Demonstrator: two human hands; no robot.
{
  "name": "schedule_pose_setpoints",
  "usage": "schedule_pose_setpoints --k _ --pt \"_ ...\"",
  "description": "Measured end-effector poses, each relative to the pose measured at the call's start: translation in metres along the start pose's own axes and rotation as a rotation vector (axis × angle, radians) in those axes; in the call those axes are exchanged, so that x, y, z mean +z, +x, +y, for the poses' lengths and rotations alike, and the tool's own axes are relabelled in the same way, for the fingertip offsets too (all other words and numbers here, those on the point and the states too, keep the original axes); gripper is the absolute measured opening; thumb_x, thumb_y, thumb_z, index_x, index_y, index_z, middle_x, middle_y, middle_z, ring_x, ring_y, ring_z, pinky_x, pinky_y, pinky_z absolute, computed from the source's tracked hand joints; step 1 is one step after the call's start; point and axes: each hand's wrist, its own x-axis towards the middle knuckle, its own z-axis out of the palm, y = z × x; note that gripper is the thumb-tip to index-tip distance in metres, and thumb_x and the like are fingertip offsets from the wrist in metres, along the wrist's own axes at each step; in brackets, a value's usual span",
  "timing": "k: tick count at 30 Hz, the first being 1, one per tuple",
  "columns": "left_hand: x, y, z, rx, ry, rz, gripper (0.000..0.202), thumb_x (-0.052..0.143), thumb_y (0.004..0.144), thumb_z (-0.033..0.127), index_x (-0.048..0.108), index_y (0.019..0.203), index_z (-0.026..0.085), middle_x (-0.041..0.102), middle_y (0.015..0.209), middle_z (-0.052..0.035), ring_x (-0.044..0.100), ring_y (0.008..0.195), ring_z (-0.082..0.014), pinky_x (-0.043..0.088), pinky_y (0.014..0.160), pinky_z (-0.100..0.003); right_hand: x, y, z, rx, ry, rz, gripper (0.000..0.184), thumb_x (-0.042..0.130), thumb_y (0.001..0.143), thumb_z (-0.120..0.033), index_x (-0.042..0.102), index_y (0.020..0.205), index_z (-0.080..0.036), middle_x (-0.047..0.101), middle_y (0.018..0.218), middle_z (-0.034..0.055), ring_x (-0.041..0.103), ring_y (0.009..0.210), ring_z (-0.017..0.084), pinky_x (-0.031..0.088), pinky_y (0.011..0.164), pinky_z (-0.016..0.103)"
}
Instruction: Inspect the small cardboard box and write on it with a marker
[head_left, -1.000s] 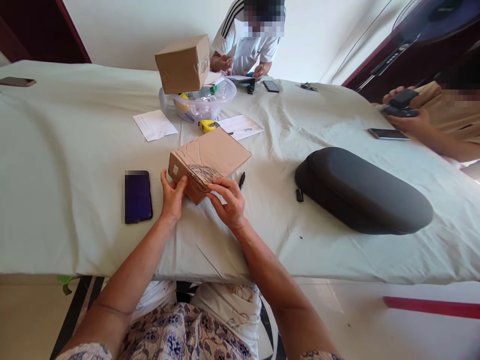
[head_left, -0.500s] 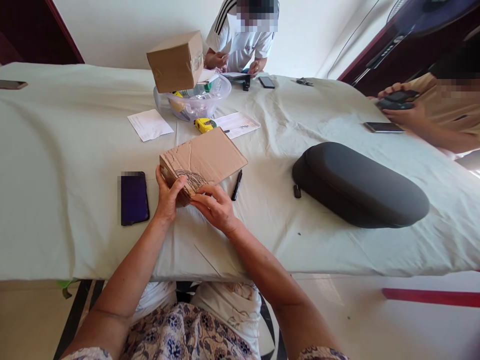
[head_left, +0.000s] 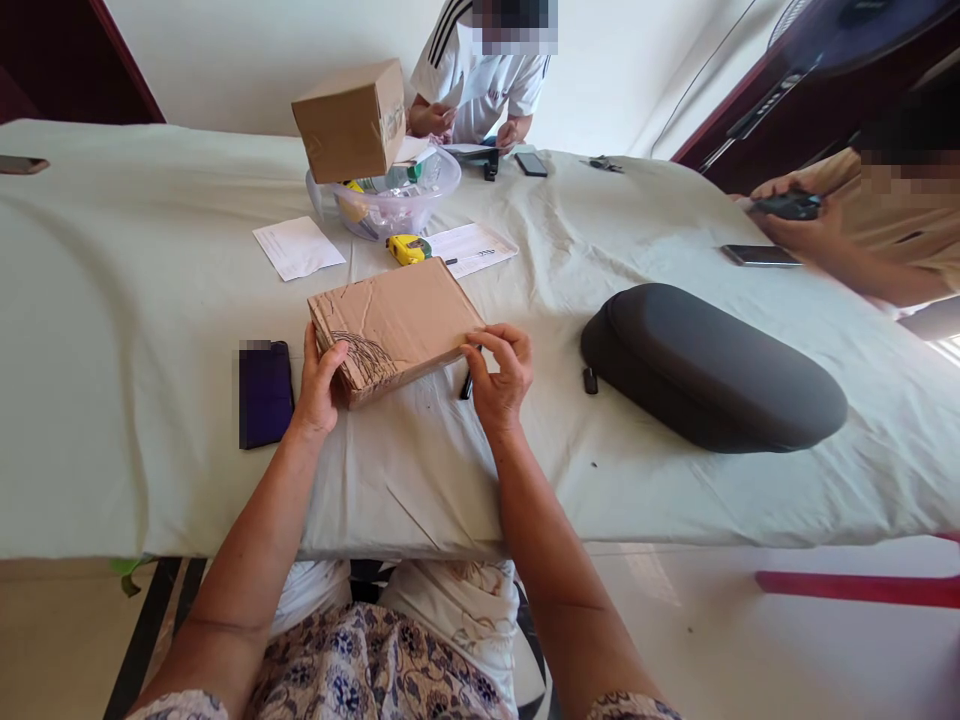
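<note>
A flat brown cardboard box (head_left: 405, 315) with dark scribbled lines on its near left corner is tilted over the table in front of me. My left hand (head_left: 319, 380) grips its left end, thumb on top and fingers down the side. At the near right corner, my right hand (head_left: 502, 365) pinches the edge between thumb and fingers. A black marker (head_left: 466, 386) lies partly hidden beside the right hand. Left of the box rests a dark phone (head_left: 266, 395).
A yellow tape measure (head_left: 409, 249) and papers (head_left: 298, 248) lie beyond the box. Behind them, a plastic basin (head_left: 397, 212) bears a larger carton (head_left: 349, 125). A dark grey case (head_left: 712, 370) sits at right. Two people sit across the table and at far right.
My right hand has slid from the box's near left corner along its front edge to the right corner. The box has shifted slightly left, its front side now showing.
</note>
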Motion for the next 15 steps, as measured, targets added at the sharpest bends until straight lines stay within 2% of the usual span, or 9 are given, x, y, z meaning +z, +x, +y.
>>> schedule_pose_setpoints --k 3,7,12,15 --pt "-0.0012 0.0005 0.0035 -0.031 -0.014 -0.018 0.055 0.082 0.070 0.043 0.062 0.119 0.029 0.068 0.123 -0.0017 0.064 0.120 -0.0239 0.055 0.096 -0.033 -0.0013 0.0032 0.0067 0.184 0.083 0.040 0.028 0.066 0.090 -0.052 0.075 0.093 -0.025 0.068 0.102 0.0060 0.064 0.098 0.021 0.055 0.084 0.037" --pt "-0.0034 0.0015 0.0057 -0.082 -0.052 -0.060 0.057 0.083 0.069 0.046 0.061 0.118 0.028 0.072 0.115 -0.0020 0.068 0.116 -0.0243 0.058 0.094 -0.035 0.0022 0.0035 0.0109 0.388 0.334 0.033 0.035 0.067 0.085 -0.057 0.073 0.093 -0.023 0.070 0.091 0.0023 0.064 0.086 0.017 0.054 0.080 0.032" --pt "-0.0076 0.0052 0.0058 -0.182 -0.082 -0.052 0.051 0.080 0.069 0.057 0.066 0.103 0.022 0.076 0.102 -0.0057 0.070 0.115 -0.0283 0.059 0.097 -0.041 0.0032 0.0023 0.0112 0.419 0.384 -0.002 0.041 0.067 0.083 -0.061 0.074 0.099 -0.024 0.072 0.090 0.0013 0.065 0.086 0.017 0.053 0.081 0.032" --pt "-0.0100 0.0075 0.0070 -0.216 -0.107 -0.028 0.050 0.073 0.074 0.061 0.068 0.104 0.021 0.077 0.102 -0.0077 0.070 0.118 -0.0313 0.059 0.101 -0.047 0.0024 0.0015 0.0110 0.390 0.385 -0.036 0.043 0.063 0.085 -0.064 0.075 0.098 -0.024 0.075 0.095 0.0033 0.067 0.091 0.019 0.054 0.085 0.035"
